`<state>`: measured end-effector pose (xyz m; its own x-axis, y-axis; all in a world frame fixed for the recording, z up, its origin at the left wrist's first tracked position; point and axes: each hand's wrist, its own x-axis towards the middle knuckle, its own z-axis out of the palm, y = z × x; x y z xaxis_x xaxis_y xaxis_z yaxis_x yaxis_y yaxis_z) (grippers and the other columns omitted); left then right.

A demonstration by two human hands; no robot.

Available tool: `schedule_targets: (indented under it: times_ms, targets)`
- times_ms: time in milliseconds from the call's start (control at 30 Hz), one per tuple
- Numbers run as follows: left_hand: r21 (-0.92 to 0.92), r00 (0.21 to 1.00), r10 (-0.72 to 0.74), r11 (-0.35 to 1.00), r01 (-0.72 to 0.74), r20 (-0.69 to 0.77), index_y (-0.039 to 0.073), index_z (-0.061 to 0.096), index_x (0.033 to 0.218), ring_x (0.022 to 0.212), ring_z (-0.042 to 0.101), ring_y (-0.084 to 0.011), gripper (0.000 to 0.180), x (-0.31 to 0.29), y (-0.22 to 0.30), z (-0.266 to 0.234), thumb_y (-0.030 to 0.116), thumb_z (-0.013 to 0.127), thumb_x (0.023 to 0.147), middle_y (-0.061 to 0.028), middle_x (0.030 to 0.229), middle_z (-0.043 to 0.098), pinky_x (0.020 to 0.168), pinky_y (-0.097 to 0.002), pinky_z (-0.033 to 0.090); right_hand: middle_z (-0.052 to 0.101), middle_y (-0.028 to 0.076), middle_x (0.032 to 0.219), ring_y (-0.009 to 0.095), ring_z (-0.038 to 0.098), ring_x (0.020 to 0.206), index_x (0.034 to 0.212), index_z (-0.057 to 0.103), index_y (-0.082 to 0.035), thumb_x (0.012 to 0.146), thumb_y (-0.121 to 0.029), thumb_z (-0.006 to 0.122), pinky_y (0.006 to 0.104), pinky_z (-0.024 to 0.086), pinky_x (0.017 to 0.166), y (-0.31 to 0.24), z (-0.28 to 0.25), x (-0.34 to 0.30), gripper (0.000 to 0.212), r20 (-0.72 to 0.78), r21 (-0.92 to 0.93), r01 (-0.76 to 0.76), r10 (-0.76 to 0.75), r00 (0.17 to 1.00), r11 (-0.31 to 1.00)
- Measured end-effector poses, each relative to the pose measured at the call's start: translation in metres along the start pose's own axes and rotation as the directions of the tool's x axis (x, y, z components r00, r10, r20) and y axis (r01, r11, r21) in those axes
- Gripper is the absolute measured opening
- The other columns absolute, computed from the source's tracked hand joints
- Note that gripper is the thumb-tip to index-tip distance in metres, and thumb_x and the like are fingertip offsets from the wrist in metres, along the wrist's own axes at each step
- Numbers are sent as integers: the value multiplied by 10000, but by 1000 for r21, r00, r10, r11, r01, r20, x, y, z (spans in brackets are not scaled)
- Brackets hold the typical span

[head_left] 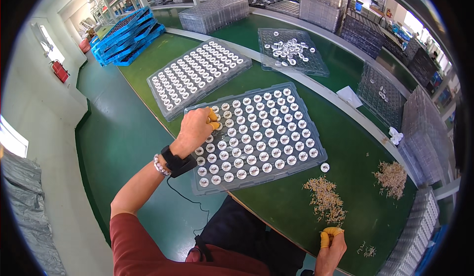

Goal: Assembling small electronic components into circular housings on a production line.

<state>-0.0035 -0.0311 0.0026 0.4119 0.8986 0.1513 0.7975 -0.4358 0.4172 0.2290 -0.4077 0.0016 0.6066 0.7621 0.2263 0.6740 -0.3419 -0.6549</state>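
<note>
The left hand (197, 125), fingers curled in yellow finger cots (214, 126), bends over the ten o'clock side of a grey plastic tray (236, 184) with rows of round white discs (267, 168); whether it grips one, I cannot tell. The right hand (332, 249) (thumb and finger drawn close, any hold unclear) is at six o'clock from a heap of tiny components (324, 198).

Tan bits (326, 199) near tray (261, 179) of discs (254, 171)

A head-worn fisheye looks down across the bench (279, 193).
</note>
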Motion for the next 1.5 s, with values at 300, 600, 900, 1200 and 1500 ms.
schedule_targets:
  times_ms: [300, 600, 900, 1200, 1500]
  targets:
    - [22, 963, 269, 963, -269, 5, -7, 686, 921, 660, 650, -282, 205, -43, 23, 9, 64, 730, 733, -161, 737, 661, 614, -343, 497, 633, 64, 788, 145, 619, 693, 900, 626, -27, 804, 20, 691, 276, 496, 620, 16, 10, -11, 126, -28, 326, -319, 347, 938, 890]
    - [-93, 997, 65, 994, -61, 46, -41, 610, 860, 617, 563, -116, 142, -36, 9, 2, -39, 699, 750, -70, 695, 625, 571, -276, 453, 628, 41, 893, 90, 606, 743, 962, 571, -17, 869, 42, 608, 216, 496, 619, 28, 24, -8, 116, 167, 790, -340, 354, 920, 511]
    - [-677, 982, -16, 722, 141, 188, -12, 657, 992, 716, 613, -73, 220, -106, 80, 0, -109, 644, 795, -15, 851, 656, 520, -180, 433, 637, 33, 849, 77, 606, 724, 892, 576, -3, 854, 44, 607, 221, 487, 572, 24, 24, -17, 68, -35, 641, -218, 311, 950, 736]
    - [-860, 839, 265, 340, 379, 475, -16, 565, 1037, 811, 648, -124, 185, -170, 145, 63, -91, 600, 872, -94, 976, 650, 527, -206, 499, 619, 82, 768, 197, 618, 587, 896, 613, -11, 765, 21, 718, 288, 480, 531, 19, 14, -4, 170, -82, -109, -25, 16, 996, 994]
    - [-846, 810, 262, 265, 463, 525, -55, 593, 1121, 849, 660, -163, 238, -185, 144, 78, -87, 581, 886, -115, 984, 662, 578, -247, 548, 569, 98, 749, 269, 581, 627, 907, 668, -39, 754, -53, 740, 365, 476, 545, 18, 15, -7, 170, -132, -104, 7, -21, 991, 995]
